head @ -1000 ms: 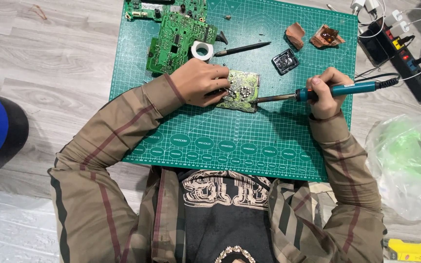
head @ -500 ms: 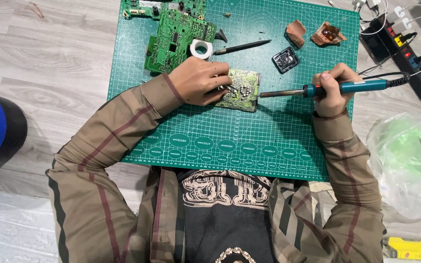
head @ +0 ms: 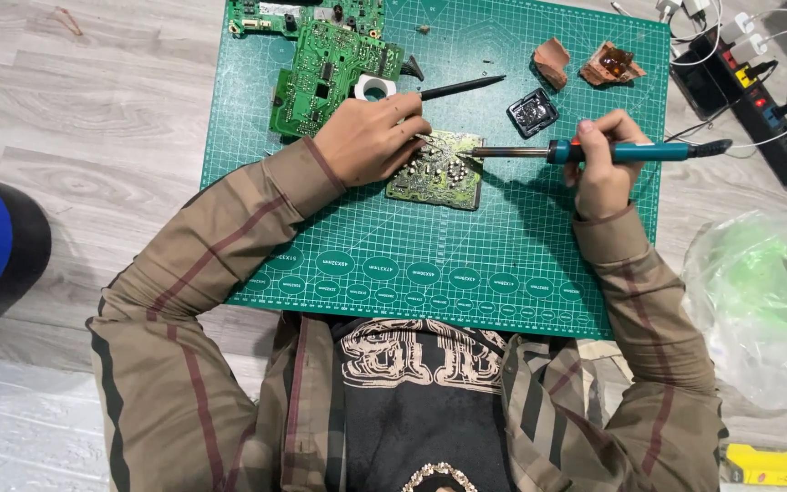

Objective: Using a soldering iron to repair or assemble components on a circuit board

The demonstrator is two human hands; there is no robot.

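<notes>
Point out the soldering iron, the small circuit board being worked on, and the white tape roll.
soldering iron (head: 635,151), head view, on its teal handle.
small circuit board (head: 439,178), head view, on its green face.
white tape roll (head: 374,88), head view, on its rim.

A large green board (head: 325,77), tape roll (head: 373,87) and black pen (head: 462,87) lie up the mat (head: 430,264); a power strip (head: 758,109) sits right.

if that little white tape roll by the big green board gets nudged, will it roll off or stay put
The white tape roll lies flat on its side, hole up, so it would probably slide rather than roll. It looks small and hollow, so likely light and easily shoved. The big green circuit board beside it and the left hand would likely stop it.
</notes>
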